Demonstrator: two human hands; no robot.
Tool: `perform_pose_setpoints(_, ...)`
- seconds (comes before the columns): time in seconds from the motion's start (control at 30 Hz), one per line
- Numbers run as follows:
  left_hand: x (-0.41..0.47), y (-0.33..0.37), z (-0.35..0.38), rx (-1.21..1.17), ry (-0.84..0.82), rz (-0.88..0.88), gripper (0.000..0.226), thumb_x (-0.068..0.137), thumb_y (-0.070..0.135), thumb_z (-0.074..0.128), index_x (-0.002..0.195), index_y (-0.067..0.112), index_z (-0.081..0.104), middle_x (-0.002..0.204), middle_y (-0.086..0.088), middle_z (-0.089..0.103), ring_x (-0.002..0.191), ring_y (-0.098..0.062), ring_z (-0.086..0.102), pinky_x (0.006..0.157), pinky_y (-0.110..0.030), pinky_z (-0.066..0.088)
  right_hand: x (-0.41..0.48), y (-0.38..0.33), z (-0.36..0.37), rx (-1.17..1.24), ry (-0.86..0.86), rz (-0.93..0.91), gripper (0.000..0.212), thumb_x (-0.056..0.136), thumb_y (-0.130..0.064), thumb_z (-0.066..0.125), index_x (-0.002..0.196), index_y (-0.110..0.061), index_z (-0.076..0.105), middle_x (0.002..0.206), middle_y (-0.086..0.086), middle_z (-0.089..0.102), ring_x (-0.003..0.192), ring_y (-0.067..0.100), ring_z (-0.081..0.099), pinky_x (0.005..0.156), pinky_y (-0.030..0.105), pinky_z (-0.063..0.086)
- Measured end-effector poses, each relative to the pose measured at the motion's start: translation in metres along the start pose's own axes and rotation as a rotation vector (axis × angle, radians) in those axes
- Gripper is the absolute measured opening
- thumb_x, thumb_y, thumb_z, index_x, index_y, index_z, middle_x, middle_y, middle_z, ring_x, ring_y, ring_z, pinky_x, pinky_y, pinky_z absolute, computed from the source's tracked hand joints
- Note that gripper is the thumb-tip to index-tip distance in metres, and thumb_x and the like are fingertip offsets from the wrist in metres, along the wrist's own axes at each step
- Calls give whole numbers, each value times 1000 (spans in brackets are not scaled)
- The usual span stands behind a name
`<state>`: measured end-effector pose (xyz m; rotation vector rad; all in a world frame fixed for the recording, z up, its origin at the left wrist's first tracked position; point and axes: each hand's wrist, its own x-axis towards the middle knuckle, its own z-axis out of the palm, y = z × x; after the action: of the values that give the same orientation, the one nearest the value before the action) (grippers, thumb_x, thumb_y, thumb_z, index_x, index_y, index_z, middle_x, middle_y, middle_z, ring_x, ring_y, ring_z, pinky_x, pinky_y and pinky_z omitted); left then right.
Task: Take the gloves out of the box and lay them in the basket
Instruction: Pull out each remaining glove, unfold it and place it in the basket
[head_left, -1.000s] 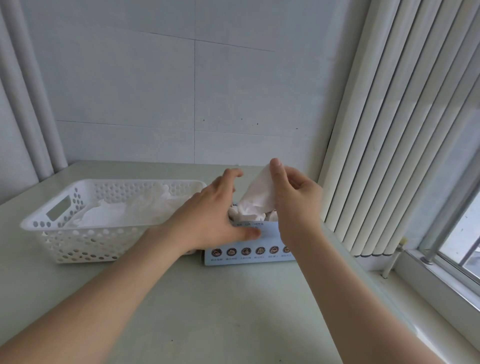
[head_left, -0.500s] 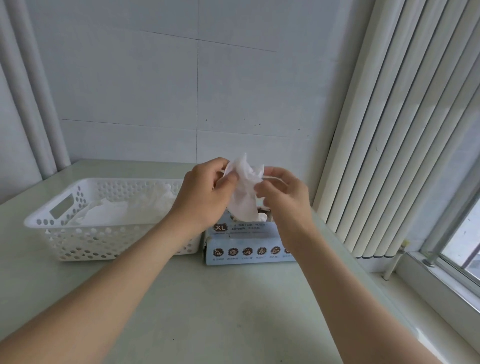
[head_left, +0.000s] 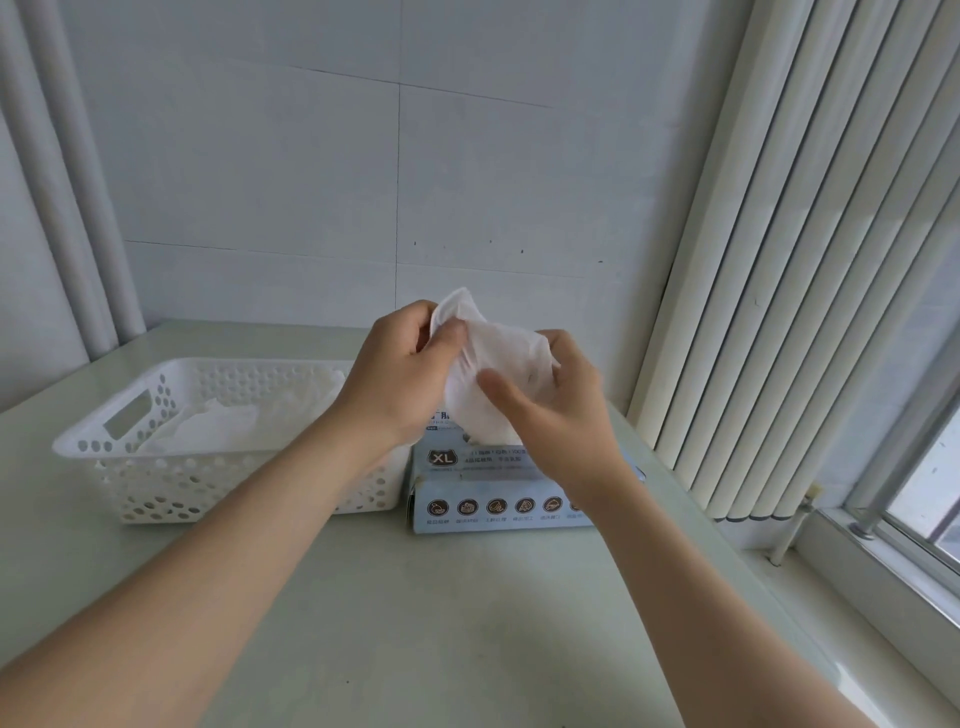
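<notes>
One glove (head_left: 493, 374) hung above the one box (head_left: 493, 499), both grips clamped on it: left hand (head_left: 395, 384) pinching its top, right hand (head_left: 561, 410) curled round its side. One basket (head_left: 156, 467) just beside the box held more gloves (head_left: 208, 431), too crumpled to count.

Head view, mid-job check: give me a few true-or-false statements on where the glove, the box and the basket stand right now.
1. The left hand and the right hand both hold one white glove above the box. True.
2. The basket already has white gloves lying in it. True.
3. The basket stands to the right of the box. False: it stands to the left of the box.
4. The box is marked S. False: its label reads XL.
</notes>
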<state>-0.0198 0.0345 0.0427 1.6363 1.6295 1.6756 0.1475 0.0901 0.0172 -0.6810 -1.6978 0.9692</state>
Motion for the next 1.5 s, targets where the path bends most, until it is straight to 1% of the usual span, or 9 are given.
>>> perform_pose_setpoints(0.1, 1, 3, -2, -114, 34, -49, 29, 108, 31, 53, 106, 6, 68, 109, -22, 70, 99, -37, 69, 86, -51, 58, -1, -4, -1, 7, -24, 18, 24, 95, -14, 78, 117, -17, 70, 91, 8, 80, 80, 23, 78, 66, 46, 65)
perform_pose_setpoints(0.23, -1, 2, -4, -263, 53, -131, 32, 108, 30, 55, 110, 0, 67, 115, -27, 69, 110, -44, 68, 93, -61, 59, 2, -12, -2, -55, 132, -140, 16, 97, -12, 73, 82, -13, 79, 62, 1, 66, 57, 15, 54, 52, 30, 43)
perform_pose_setpoints(0.43, -3, 13, -4, -378, 58, -147, 26, 111, 26, 52, 116, 8, 70, 109, -9, 78, 103, -24, 76, 87, -42, 63, -1, -22, 2, 41, 93, -209, 7, 106, -19, 62, 101, -19, 66, 76, 29, 68, 60, 49, 58, 46, 53, 48)
perform_pose_setpoints(0.53, 0, 14, -10, -403, 104, -151, 25, 110, 24, 53, 109, 5, 69, 101, -8, 77, 93, -21, 76, 74, -33, 60, -2, -23, 1, 103, 64, -100, 6, 106, -17, 62, 103, -19, 67, 63, 20, 62, 48, 33, 41, 42, 36, 37)
perform_pose_setpoints(0.8, 2, 9, -22, -208, -14, -370, 20, 86, 33, 60, 86, 14, 63, 79, -8, 55, 74, -21, 51, 65, -34, 38, 3, -15, 3, 154, -46, 271, 30, 106, -26, 60, 106, 1, 74, 74, 6, 65, 60, 18, 61, 51, 26, 47)
perform_pose_setpoints(0.97, 3, -2, -25, -17, -34, -235, 42, 99, 35, 63, 96, -8, 63, 80, -16, 58, 72, -21, 57, 68, -34, 44, 5, -10, -3, 103, -112, 373, 50, 104, -39, 61, 107, 11, 66, 87, 29, 66, 69, 41, 64, 66, 44, 49)
perform_pose_setpoints(1.13, 3, 4, -37, 9, -64, -137, 40, 102, 48, 63, 79, 15, 68, 66, 5, 61, 59, -8, 59, 53, -18, 45, 3, -13, -9, 385, -219, 497, 44, 109, -37, 57, 99, 3, 74, 95, 18, 74, 83, 29, 73, 77, 40, 59)
perform_pose_setpoints(1.33, 9, 3, -50, -44, -108, -214, 27, 100, 39, 67, 89, 17, 76, 91, -8, 75, 85, -20, 69, 82, -35, 51, 1, -17, -1, 413, -262, 416, 53, 109, -31, 56, 122, 20, 63, 108, 30, 70, 97, 37, 71, 90, 48, 59)
perform_pose_setpoints(1.5, 16, 3, -58, 96, 30, -253, 15, 91, 25, 66, 85, 17, 77, 95, -2, 76, 85, -17, 66, 75, -29, 49, 0, -12, 6, 232, -387, 322, 33, 100, -5, 53, 115, 24, 56, 98, 30, 60, 95, 41, 64, 92, 62, 58)
